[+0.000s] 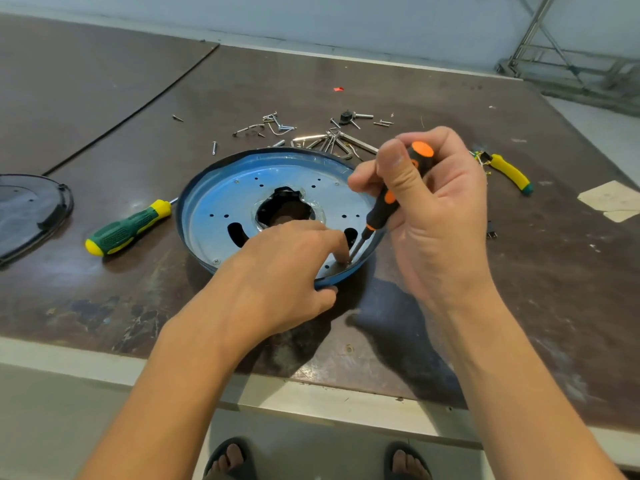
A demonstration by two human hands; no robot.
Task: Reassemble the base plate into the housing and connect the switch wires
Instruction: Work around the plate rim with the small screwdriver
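I judge fastening midway: the base plate [221, 209] sits in the blue housing [189, 192], one screw [216, 261] seated at seven o'clock, another going in at five. My left hand [287, 271] pinches the housing rim there; my right hand [433, 209] grips the orange screwdriver [384, 199]. Switch wires aren't visible.

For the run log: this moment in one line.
step: driving screw; right hand: grips orange screwdriver; left hand: pinches blue plate rim
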